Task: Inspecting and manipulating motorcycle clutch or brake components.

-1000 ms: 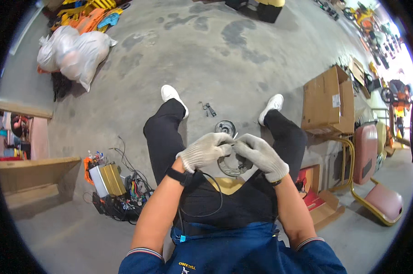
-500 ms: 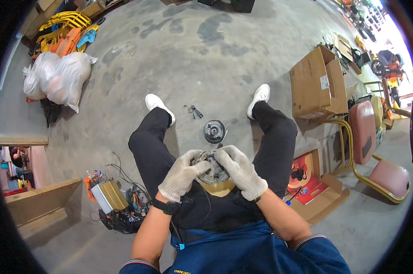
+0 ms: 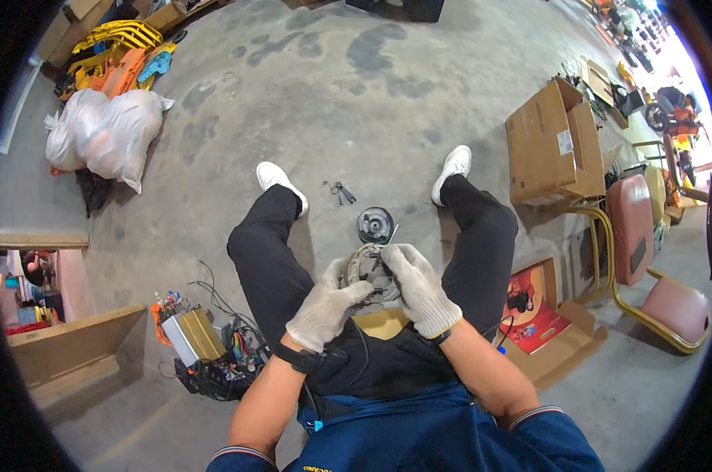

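My gloved left hand (image 3: 328, 303) grips the left and lower side of a round metal brake-plate-like part (image 3: 368, 277), which has curved pieces on it. My gloved right hand (image 3: 415, 287) is closed on its right side, thumb and fingers near the upper edge. Beyond them on the floor lies a black round hub-like part (image 3: 374, 226), with a thin pale rod (image 3: 394, 234) beside it. Farther off, between my shoes, are small black metal pieces (image 3: 344, 193). A black cable (image 3: 362, 354) runs down across my lap.
Electronics with a gold case and wires (image 3: 202, 340) sit at left, near a wooden board (image 3: 69, 334). White bags (image 3: 112, 141) lie farther back. At right are a cardboard box (image 3: 541, 145), an open flat carton (image 3: 568, 358) and pink chairs (image 3: 631, 220). Parts and vehicles crowd the far right.
Both hands have shifted with the round part, which has turned so more of its curved face shows between them. The view has tilted, so the floor items appear moved.
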